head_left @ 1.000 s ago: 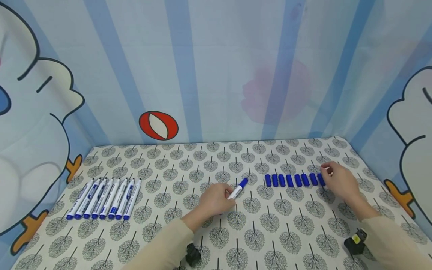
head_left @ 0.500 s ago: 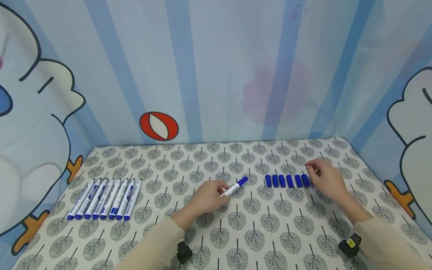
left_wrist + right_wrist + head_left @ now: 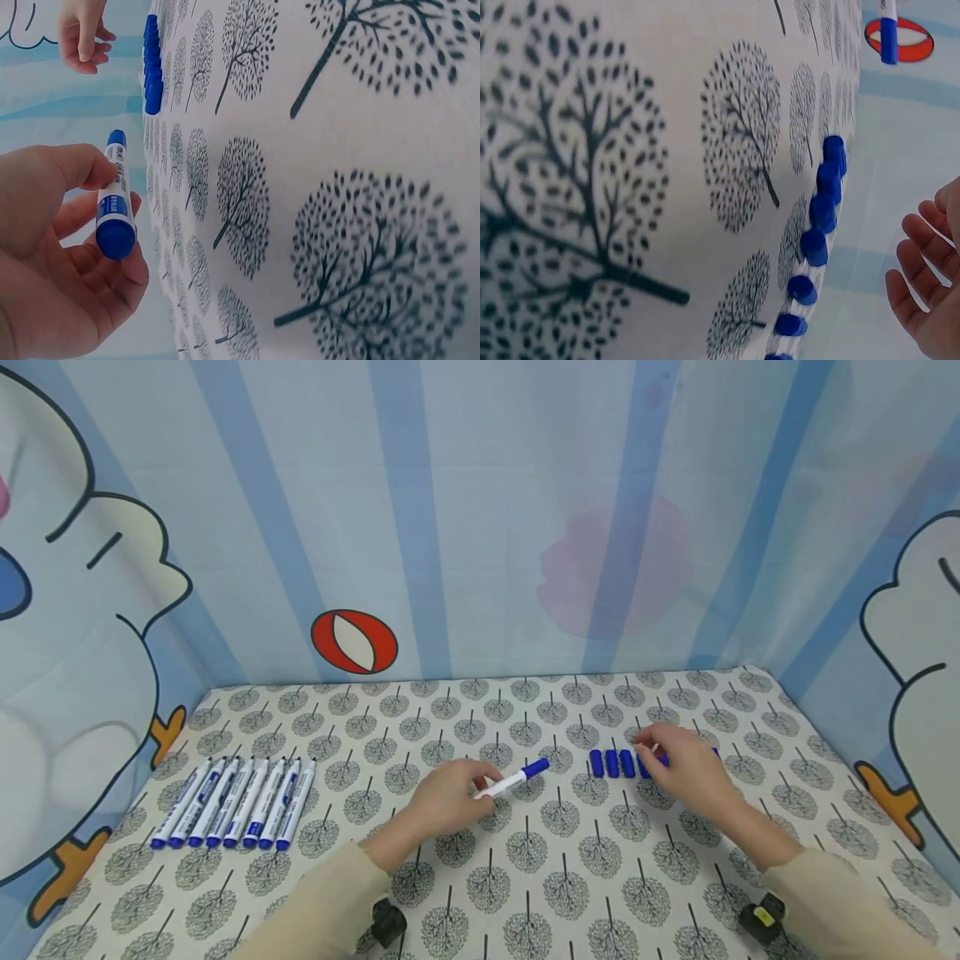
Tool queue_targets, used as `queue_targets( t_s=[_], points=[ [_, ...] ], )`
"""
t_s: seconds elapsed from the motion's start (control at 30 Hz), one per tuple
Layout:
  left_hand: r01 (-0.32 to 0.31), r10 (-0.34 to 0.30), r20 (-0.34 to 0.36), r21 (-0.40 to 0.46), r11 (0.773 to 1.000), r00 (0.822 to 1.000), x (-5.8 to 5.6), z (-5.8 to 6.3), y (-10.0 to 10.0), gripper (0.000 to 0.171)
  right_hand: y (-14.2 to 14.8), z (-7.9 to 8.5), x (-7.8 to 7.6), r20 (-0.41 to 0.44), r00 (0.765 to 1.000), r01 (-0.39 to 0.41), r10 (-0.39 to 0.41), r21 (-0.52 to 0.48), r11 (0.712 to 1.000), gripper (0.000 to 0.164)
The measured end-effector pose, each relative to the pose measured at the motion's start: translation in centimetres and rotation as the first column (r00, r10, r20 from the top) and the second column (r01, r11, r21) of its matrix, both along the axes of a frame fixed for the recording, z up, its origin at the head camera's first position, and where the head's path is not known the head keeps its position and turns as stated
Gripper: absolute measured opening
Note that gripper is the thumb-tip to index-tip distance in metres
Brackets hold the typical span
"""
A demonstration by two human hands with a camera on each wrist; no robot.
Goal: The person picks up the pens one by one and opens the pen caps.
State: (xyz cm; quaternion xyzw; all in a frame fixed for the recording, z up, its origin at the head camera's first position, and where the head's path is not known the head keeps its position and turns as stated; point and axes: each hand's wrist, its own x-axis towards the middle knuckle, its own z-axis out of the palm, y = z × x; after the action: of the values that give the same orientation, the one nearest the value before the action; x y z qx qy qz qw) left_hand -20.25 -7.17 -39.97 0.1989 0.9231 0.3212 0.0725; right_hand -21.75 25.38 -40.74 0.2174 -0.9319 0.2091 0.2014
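Observation:
My left hand (image 3: 453,797) pinches a white whiteboard marker (image 3: 504,784) between thumb and fingers. The marker's blue-capped end points right and slightly away from me; its blue base shows close up in the left wrist view. Over the row of blue marker caps (image 3: 612,763) hovers my right hand (image 3: 686,772), its fingers loosely bent and holding nothing. That hand hides part of the row in the head view. Seen from the right wrist, several caps (image 3: 814,247) lie on the cloth, apart from the loosely curled fingers (image 3: 922,277).
At the left, several uncapped white markers (image 3: 234,802) lie side by side, dark tips away from me and blue bases nearer. A tree-patterned cloth (image 3: 566,893) covers the table. Behind it hangs a blue striped backdrop (image 3: 495,527) with cartoon figures.
My right hand has moved left along the row of caps. My left hand has shifted left with the marker, which now lies at a flatter angle.

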Motion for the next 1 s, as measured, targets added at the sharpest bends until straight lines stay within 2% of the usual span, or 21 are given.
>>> queue_targets(
  t_s=[0.23,0.5,0.7,0.87,1.0],
  points=[
    [0.039,-0.047,-0.081,-0.092,0.995,0.996,0.2,0.9,-0.4,0.033,-2.1,0.3,0.3,-0.019,0.996,-0.083,0.084,0.024,0.996,0.015],
    [0.118,-0.142,-0.152,-0.157,0.98,0.978,0.5,1.5,-1.3,0.03,-4.0,1.1,0.7,-0.008,0.989,-0.15,0.15,0.029,0.988,0.02],
    [0.171,-0.207,-0.213,-0.177,0.969,0.955,0.8,2.1,-1.9,0.03,-5.4,1.5,1.0,-0.008,0.975,-0.22,0.22,0.042,0.975,0.023],
    [0.189,-0.244,-0.274,-0.211,0.959,0.93,1.0,2.3,-2.2,0.029,-6.7,1.8,1.6,-0.001,0.964,-0.267,0.267,0.042,0.963,0.027],
    [0.195,-0.256,-0.293,-0.221,0.956,0.921,1.2,2.4,-2.3,0.029,-7.6,2.0,2.0,0.034,0.956,-0.292,0.291,0.027,0.956,0.029]
  ],
)
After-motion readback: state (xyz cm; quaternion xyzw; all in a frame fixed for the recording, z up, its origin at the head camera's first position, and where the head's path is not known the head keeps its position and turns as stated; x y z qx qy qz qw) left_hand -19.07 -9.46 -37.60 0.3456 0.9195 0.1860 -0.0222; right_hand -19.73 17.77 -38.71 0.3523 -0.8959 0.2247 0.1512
